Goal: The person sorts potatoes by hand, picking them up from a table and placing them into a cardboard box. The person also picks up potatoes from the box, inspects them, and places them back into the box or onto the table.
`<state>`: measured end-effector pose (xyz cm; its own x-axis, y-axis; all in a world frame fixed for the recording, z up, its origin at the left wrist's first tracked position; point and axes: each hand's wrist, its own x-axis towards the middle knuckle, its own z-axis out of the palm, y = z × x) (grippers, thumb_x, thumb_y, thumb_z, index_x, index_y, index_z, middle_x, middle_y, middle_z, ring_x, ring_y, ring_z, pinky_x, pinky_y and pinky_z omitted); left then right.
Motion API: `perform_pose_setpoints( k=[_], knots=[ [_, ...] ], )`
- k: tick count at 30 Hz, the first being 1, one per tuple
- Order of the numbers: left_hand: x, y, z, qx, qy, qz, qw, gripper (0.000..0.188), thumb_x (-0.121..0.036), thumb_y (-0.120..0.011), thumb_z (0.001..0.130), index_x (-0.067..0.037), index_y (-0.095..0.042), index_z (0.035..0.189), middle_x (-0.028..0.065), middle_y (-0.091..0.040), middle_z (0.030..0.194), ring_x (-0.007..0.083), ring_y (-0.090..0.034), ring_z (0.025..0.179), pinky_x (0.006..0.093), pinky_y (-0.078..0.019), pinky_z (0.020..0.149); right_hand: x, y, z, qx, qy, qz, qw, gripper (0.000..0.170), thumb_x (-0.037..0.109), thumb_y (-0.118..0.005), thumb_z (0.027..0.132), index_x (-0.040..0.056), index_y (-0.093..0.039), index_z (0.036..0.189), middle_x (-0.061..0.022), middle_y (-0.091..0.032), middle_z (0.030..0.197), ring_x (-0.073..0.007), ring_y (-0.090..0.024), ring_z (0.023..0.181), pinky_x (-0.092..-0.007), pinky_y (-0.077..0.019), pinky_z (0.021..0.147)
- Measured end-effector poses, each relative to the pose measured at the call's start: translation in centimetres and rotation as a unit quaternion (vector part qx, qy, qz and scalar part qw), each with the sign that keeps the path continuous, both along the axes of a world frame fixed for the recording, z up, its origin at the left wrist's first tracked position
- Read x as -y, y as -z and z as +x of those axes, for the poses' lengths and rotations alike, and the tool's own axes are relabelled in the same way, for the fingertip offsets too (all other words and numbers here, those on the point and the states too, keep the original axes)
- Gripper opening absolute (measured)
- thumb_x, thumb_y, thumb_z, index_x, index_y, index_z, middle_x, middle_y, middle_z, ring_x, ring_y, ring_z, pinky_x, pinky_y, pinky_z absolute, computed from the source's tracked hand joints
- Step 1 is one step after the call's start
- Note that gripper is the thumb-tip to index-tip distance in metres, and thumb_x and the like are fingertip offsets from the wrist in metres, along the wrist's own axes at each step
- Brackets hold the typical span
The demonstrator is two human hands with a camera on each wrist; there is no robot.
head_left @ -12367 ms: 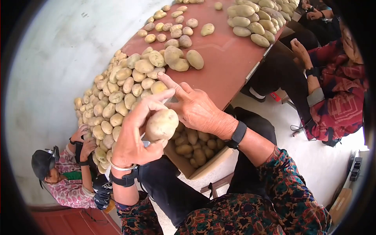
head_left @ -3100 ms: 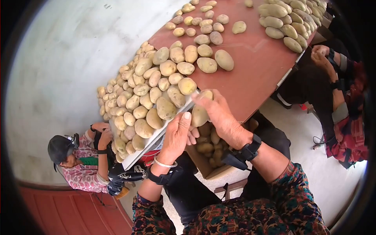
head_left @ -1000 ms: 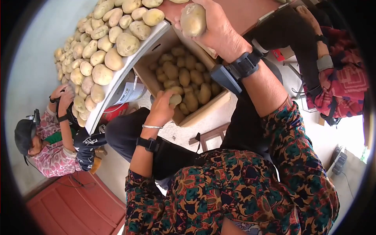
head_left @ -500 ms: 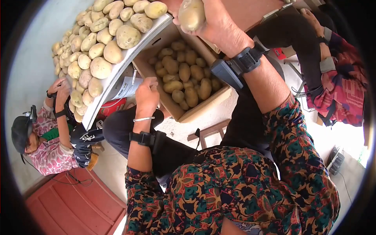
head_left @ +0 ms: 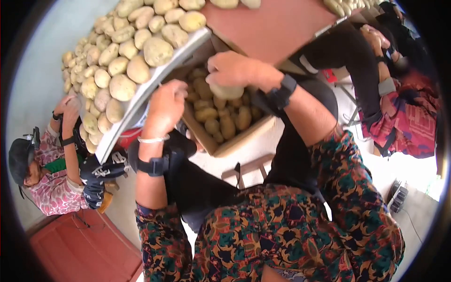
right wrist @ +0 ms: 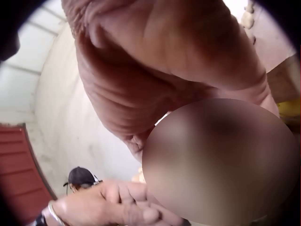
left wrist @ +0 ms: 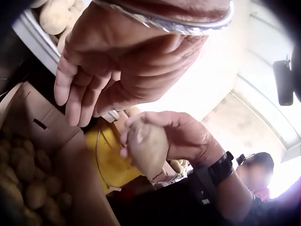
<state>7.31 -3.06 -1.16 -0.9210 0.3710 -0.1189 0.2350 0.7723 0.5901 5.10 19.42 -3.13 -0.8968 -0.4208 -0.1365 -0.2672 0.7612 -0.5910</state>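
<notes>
My right hand (head_left: 239,69) grips a large pale potato (head_left: 228,90) above the cardboard box (head_left: 244,136), which is partly filled with potatoes (head_left: 211,115). The left wrist view shows the held potato (left wrist: 148,148) between the right thumb and fingers; in the right wrist view a round blur covers it. To the left, my left hand (head_left: 164,108) hovers between the box and the white-edged board. Its fingers (left wrist: 75,96) hang loosely bent with nothing in them. A heap of potatoes (head_left: 122,87) covers the board close beyond the left hand.
A red tabletop (head_left: 263,28) lies beyond the box, with more potatoes (head_left: 343,5) at its far right. One person (head_left: 56,174) sits at left, another (head_left: 399,108) at right. A yellow bucket (left wrist: 110,155) stands near the box; a wooden stool (head_left: 249,170) is below.
A second ago my left hand held a small potato over the box; now it is empty and farther left. My right hand has brought its potato down from the tabletop side to above the box.
</notes>
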Motion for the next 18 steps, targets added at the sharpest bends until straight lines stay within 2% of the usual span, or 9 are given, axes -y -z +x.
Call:
perform_pose_setpoints(
  k=[2,4,5,6,9,10,11,13,18],
  knots=[
    [0.0,0.3,-0.1,-0.011,0.048,-0.027,0.998,0.024,-0.005,-0.056,0.086,0.004,-0.064,0.107,0.0194,-0.070,0.094,0.0276,-0.068,0.091,0.0358,-0.0514,0.081,-0.4,0.2,-0.2,-0.055,0.018,-0.039,0.998,0.031,0.028,-0.062,0.083,-0.0013,-0.069,0.092,-0.0207,-0.068,0.091,-0.0378,-0.065,0.089,-0.0434,-0.0507,0.080],
    [-1.4,-0.7,0.4,-0.020,0.062,-0.062,0.996,0.023,-0.004,-0.055,0.085,0.004,-0.065,0.103,0.0204,-0.070,0.094,0.0302,-0.069,0.092,0.0369,-0.0518,0.082,-0.5,-1.6,0.2,-0.041,0.101,-0.096,0.989,0.029,0.025,-0.061,0.084,-0.0003,-0.069,0.094,-0.0199,-0.068,0.089,-0.0368,-0.065,0.085,-0.0428,-0.0511,0.077],
    [-1.9,-1.1,0.0,0.004,0.072,-0.028,0.997,0.023,-0.002,-0.054,0.085,0.006,-0.065,0.103,0.0206,-0.070,0.094,0.0293,-0.069,0.092,0.0362,-0.0520,0.083,-0.7,-2.2,0.3,-0.064,0.133,-0.164,0.975,0.029,0.021,-0.058,0.083,-0.0052,-0.068,0.087,-0.0214,-0.068,0.080,-0.0341,-0.067,0.076,-0.0420,-0.0525,0.073],
    [-2.5,-1.5,0.0,0.044,0.054,0.060,0.996,0.024,-0.001,-0.052,0.086,0.007,-0.064,0.106,0.0201,-0.070,0.094,0.0264,-0.069,0.092,0.0351,-0.0523,0.084,-0.8,-2.9,0.1,-0.076,0.130,-0.157,0.976,0.029,0.021,-0.058,0.083,-0.0052,-0.068,0.087,-0.0214,-0.068,0.080,-0.0341,-0.067,0.076,-0.0420,-0.0525,0.073],
    [-4.2,-2.4,-1.0,0.039,0.046,0.172,0.983,0.026,-0.002,-0.051,0.090,0.009,-0.061,0.112,0.0181,-0.070,0.098,0.0229,-0.069,0.091,0.0334,-0.0532,0.083,-1.1,-4.1,-0.5,0.027,0.271,-0.334,0.903,0.021,0.013,-0.061,0.088,-0.0060,-0.065,0.094,-0.0093,-0.066,0.079,-0.0142,-0.064,0.072,-0.0276,-0.0524,0.066],
    [-4.6,-2.2,-1.2,0.079,0.029,0.275,0.958,0.027,-0.004,-0.051,0.092,0.009,-0.059,0.115,0.0173,-0.069,0.101,0.0220,-0.068,0.091,0.0324,-0.0537,0.083,-1.1,-4.1,-0.7,0.018,0.268,-0.327,0.906,0.021,0.013,-0.061,0.088,-0.0060,-0.065,0.094,-0.0093,-0.066,0.079,-0.0142,-0.064,0.072,-0.0276,-0.0524,0.066],
    [-4.9,-2.0,-1.6,0.120,0.015,0.375,0.919,0.029,-0.005,-0.052,0.093,0.009,-0.058,0.118,0.0165,-0.069,0.103,0.0211,-0.068,0.091,0.0313,-0.0541,0.082,-1.2,-3.9,-0.8,-0.004,0.298,-0.378,0.877,0.020,0.013,-0.061,0.086,-0.0050,-0.065,0.093,-0.0097,-0.067,0.079,-0.0151,-0.064,0.068,-0.0285,-0.0514,0.062],
    [-4.7,-1.0,-2.3,0.143,-0.013,0.385,0.912,0.029,-0.006,-0.053,0.094,0.009,-0.058,0.119,0.0164,-0.068,0.105,0.0208,-0.067,0.091,0.0307,-0.0542,0.082,-1.5,-3.7,-1.0,-0.014,0.336,-0.440,0.833,0.020,0.011,-0.061,0.083,-0.0053,-0.064,0.095,-0.0089,-0.067,0.080,-0.0156,-0.065,0.065,-0.0278,-0.0505,0.058],
    [-3.2,-0.7,-2.7,0.153,-0.070,0.436,0.884,0.030,-0.009,-0.058,0.094,0.007,-0.058,0.119,0.0157,-0.068,0.105,0.0191,-0.067,0.090,0.0295,-0.0543,0.083,-1.6,-2.9,-1.7,0.021,0.360,-0.467,0.808,0.024,0.009,-0.061,0.082,-0.0049,-0.061,0.101,-0.0084,-0.065,0.084,-0.0150,-0.064,0.066,-0.0256,-0.0486,0.057]
  ],
)
